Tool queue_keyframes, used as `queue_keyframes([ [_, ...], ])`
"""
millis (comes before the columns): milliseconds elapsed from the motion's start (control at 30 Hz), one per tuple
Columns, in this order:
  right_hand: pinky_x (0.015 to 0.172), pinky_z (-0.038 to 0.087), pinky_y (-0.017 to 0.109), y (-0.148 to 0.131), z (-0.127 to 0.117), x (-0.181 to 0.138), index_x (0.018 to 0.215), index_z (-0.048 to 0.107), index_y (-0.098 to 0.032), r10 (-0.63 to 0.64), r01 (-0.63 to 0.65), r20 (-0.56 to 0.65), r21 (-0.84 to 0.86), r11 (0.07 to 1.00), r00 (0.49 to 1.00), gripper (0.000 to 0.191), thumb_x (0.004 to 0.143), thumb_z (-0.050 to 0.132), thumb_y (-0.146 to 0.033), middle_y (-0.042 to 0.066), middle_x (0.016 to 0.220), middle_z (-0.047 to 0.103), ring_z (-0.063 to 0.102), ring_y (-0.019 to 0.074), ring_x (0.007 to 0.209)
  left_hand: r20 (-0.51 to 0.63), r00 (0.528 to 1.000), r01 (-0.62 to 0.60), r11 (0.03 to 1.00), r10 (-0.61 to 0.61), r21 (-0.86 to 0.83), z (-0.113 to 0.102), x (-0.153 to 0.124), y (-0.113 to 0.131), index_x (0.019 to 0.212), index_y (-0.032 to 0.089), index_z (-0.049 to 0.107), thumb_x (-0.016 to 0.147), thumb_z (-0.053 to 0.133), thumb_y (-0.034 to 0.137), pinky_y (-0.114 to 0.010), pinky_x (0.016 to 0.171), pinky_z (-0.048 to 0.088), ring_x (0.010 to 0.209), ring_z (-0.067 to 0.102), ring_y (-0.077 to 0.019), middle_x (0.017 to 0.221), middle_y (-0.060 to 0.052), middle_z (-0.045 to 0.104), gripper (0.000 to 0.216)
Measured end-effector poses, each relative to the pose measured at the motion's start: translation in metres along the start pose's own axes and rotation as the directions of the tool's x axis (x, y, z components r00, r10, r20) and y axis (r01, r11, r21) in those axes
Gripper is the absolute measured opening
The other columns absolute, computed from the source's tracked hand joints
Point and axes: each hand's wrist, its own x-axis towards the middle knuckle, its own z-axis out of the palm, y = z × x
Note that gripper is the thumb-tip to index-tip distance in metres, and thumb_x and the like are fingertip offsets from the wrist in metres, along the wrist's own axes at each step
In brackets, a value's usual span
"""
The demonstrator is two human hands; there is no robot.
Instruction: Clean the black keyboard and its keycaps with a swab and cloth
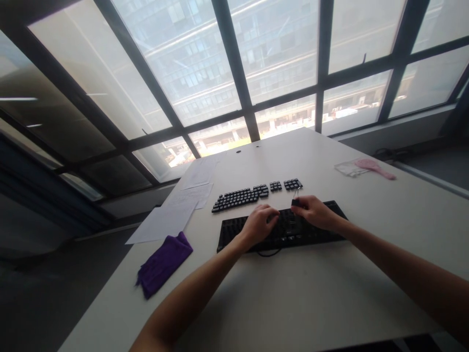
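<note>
A black keyboard base [229, 229] lies on the white desk in front of me, its keycaps off at least in part. My left hand [258, 225] rests over its left-middle part, fingers loosely curled, with a gap between thumb and index finger and nothing visible in it. Above the right part, my right hand [311, 211] is closed on the black handle of a wire keycap puller [295, 201], whose wire loops point up and away from me. Behind the base, removed black keycaps stand in rows: a large block [240, 198], a small group [275, 186] and a number-pad group [292, 184].
A folded purple cloth [164, 264] lies at the left desk edge, with white paper sheets [164, 215] beyond it. At the right are a pink hand-held object [375, 167] and a clear plastic bag [350, 169]. Large windows [274, 49] stand behind the desk [278, 293].
</note>
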Motion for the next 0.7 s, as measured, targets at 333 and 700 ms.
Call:
queue_keyframes([
  [333, 0.055, 0.039, 0.025, 0.01, -0.007, -0.015, 0.068, 0.061, -0.014, 0.098, -0.097, 0.011, -0.098, 0.99, 0.995, 0.031, 0.083, 0.058, -0.04, 0.001, 0.061, 0.062, 0.052, 0.0145, 0.058, 0.115, 0.993, 0.043, 0.99, -0.028, -0.135, 0.022, -0.017, 0.024, 0.094, 0.02, 0.073, 0.081, 0.073, 0.035, -0.032, 0.084, 0.046, 0.092, 0.059, -0.021, 0.093, -0.006, 0.067, 0.019],
  [700, 0.055, 0.045, 0.025, 0.007, 0.002, -0.032, 0.095, 0.073, -0.014, 0.187, -0.21, -0.149, -0.152, 0.966, 0.971, 0.028, 0.079, 0.063, -0.034, 0.002, 0.061, 0.067, 0.061, 0.0164, 0.057, 0.143, 0.988, 0.078, 0.983, -0.054, -0.166, 0.03, -0.013, 0.021, 0.093, 0.022, 0.075, 0.079, 0.076, 0.037, -0.03, 0.085, 0.047, 0.092, 0.061, -0.0203, 0.093, -0.005, 0.066, 0.021],
])
